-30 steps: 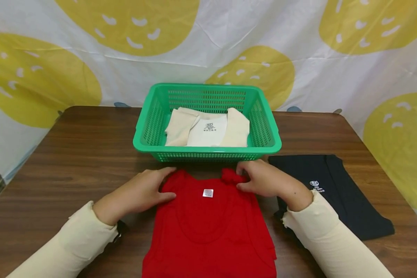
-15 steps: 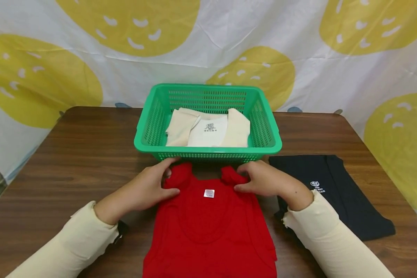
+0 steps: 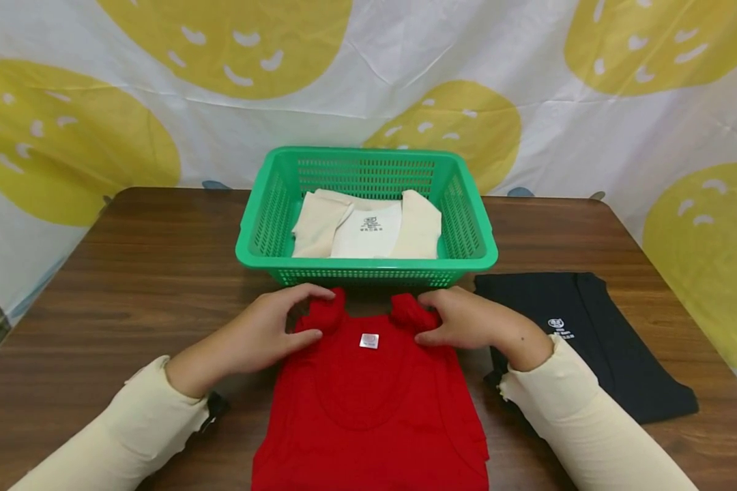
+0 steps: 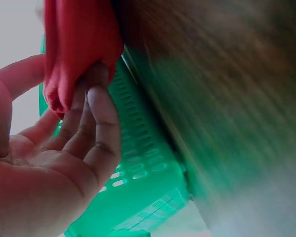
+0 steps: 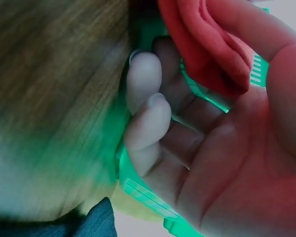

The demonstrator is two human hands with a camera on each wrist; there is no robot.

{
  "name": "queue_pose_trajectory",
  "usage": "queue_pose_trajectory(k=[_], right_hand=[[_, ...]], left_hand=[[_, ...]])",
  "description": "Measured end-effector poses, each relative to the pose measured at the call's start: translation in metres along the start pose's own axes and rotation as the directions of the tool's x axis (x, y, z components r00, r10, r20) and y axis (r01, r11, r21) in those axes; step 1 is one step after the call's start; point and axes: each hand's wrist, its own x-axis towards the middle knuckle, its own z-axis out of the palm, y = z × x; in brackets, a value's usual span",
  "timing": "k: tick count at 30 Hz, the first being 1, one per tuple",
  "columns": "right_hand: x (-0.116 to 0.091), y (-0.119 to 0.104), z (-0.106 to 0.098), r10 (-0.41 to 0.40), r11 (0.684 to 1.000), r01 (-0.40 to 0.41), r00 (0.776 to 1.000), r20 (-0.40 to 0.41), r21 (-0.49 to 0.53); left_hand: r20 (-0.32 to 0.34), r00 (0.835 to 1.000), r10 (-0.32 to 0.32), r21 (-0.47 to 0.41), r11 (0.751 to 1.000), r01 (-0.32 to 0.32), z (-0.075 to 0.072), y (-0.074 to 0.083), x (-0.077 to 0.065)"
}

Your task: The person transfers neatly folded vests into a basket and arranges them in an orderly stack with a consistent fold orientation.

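Observation:
A red tank top [image 3: 368, 402] lies on the table with its neck end toward the basket and a pale label at the neckline. My left hand [image 3: 276, 327] grips its left shoulder, which is bunched up; in the left wrist view, the red cloth [image 4: 81, 44] passes between thumb and fingers. At the right shoulder, my right hand [image 3: 467, 317] holds the bunched cloth, and the right wrist view shows the folded red fabric [image 5: 212, 54] between thumb and curled fingers. In the head view, most fingers of both hands are hidden behind the cloth and the hands.
Just beyond the tank top stands a green plastic basket [image 3: 368, 264] with a folded cream garment [image 3: 368, 228] inside. A folded black garment [image 3: 583, 341] lies on the brown wooden table [image 3: 160, 273] by the right forearm. A patterned curtain [image 3: 221, 129] hangs behind.
My left hand has gathered the left shoulder of the tank top, which now bunches up and sits slightly further right. The right hand has hardly moved.

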Motion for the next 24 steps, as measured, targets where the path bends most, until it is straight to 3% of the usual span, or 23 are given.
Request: queue_pose_trajectory(k=[12,24], right_hand=[[-0.0012,-0.0012,0.0001,-0.011,1.000,0.011,1.000,0.021,-0.006],[-0.0006,-0.0023,0.0005,-0.002,1.000,0.002,1.000,0.027,-0.014]], left_hand=[[0.102,0.994,-0.033,-0.117,0.992,0.045,-0.0043,-0.0001,-0.0007],[0.159,0.983,-0.096,0.002,0.995,0.096,-0.0029,-0.0064,-0.0022]])
